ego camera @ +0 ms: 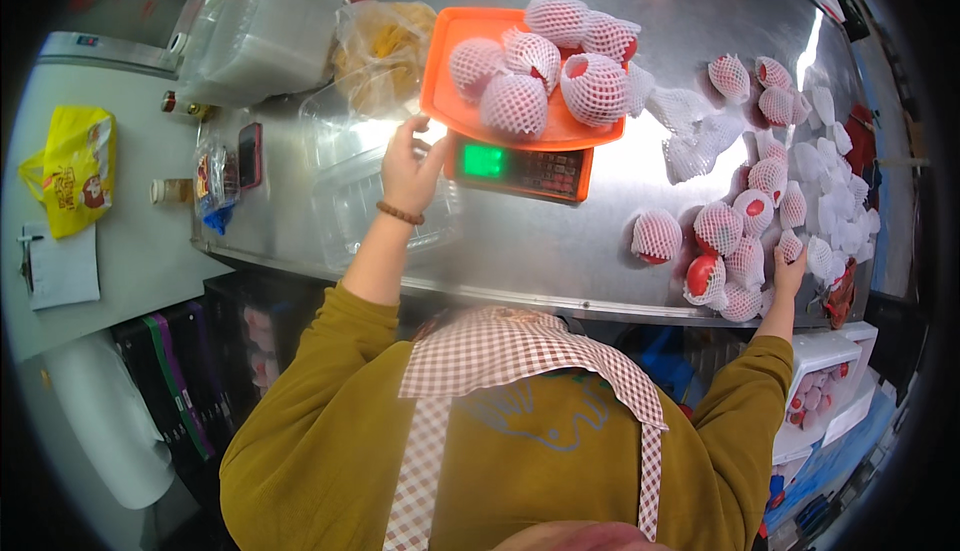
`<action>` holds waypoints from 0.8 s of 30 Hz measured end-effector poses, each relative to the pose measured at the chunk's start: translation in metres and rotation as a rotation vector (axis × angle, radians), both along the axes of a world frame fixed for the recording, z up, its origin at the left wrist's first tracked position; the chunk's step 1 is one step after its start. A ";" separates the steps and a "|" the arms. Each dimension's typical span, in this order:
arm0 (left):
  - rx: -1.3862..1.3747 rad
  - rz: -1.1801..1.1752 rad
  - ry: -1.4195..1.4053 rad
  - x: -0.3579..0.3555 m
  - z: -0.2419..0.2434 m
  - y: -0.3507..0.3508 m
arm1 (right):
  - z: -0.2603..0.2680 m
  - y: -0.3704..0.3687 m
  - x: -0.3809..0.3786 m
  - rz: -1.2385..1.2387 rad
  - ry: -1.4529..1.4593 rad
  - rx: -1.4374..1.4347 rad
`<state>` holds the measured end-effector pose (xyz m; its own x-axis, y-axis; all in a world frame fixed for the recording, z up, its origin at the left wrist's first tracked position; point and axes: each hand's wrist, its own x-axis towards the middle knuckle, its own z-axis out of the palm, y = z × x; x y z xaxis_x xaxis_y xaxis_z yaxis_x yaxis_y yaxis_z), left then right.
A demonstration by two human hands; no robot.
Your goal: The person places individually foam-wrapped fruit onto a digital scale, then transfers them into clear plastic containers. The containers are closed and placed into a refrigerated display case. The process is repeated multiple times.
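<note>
My left hand (412,168), with a beaded bracelet on its wrist, is at the lower left corner of the orange tray (433,93) of a digital scale (525,168); its fingers are apart and hold nothing. Several red fruits in white foam nets (514,105) rest in the tray. Far to the right, my right hand (790,270) has its fingers on a small foam-netted fruit (790,246) at the edge of a group of netted fruits (718,228). One red fruit (700,275) there shows partly bare in its net.
Empty foam nets (694,135) lie right of the scale, more (840,198) at the table's right end. Clear plastic containers (375,206) lie by my left forearm; a tall stack (262,33) stands behind. A phone (250,155) and a bag of yellow material (382,48) are at left.
</note>
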<state>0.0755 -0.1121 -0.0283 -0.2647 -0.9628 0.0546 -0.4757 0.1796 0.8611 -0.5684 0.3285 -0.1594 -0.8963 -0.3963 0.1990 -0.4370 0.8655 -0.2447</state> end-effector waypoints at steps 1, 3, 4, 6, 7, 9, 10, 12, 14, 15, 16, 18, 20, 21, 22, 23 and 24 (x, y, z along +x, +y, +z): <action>0.000 -0.025 -0.093 0.012 -0.007 0.006 | -0.008 -0.002 -0.005 -0.011 -0.092 -0.037; 0.002 -0.075 -0.267 0.033 -0.021 0.025 | -0.013 -0.004 -0.017 -0.037 -0.121 -0.011; -0.006 -0.118 -0.327 0.040 -0.027 0.039 | -0.015 -0.004 -0.020 -0.035 -0.121 0.009; 0.039 -0.192 -0.428 0.049 -0.035 0.069 | -0.014 -0.010 -0.027 -0.080 -0.074 0.050; -0.003 -0.213 -0.491 0.052 -0.038 0.080 | -0.011 -0.017 -0.028 -0.125 -0.111 -0.054; -0.057 -0.248 -0.556 0.054 -0.038 0.096 | 0.006 -0.034 -0.023 -0.248 -0.172 -0.277; 0.000 -0.242 -0.558 0.052 -0.035 0.100 | 0.014 -0.048 -0.011 -0.338 -0.076 -0.486; -0.061 -0.271 -0.535 0.042 -0.024 0.102 | 0.048 -0.083 0.021 -0.226 -0.346 -1.012; -0.134 -0.319 -0.452 0.022 -0.006 0.103 | 0.076 -0.127 0.086 -0.044 -0.663 -1.354; -0.191 -0.348 -0.380 0.007 0.003 0.103 | 0.089 -0.149 0.127 0.117 -0.834 -1.435; -0.248 -0.377 -0.307 -0.008 0.013 0.104 | 0.098 -0.168 0.177 0.330 -1.054 -1.386; -0.346 -0.437 -0.095 -0.039 0.031 0.110 | 0.108 -0.215 0.278 0.523 -1.281 -1.180; -0.416 -0.474 0.031 -0.056 0.043 0.107 | 0.126 -0.247 0.356 0.711 -1.508 -0.856; -0.439 -0.480 0.049 -0.059 0.046 0.102 | 0.134 -0.263 0.389 0.765 -1.599 -0.826; -0.439 -0.484 0.045 -0.060 0.047 0.096 | 0.143 -0.275 0.412 0.912 -1.610 -0.814; -0.423 -0.411 0.063 -0.054 0.048 0.088 | 0.152 -0.291 0.422 1.154 -1.329 -0.816; -0.384 -0.337 0.060 -0.043 0.047 0.080 | 0.162 -0.302 0.419 1.091 -1.320 -0.705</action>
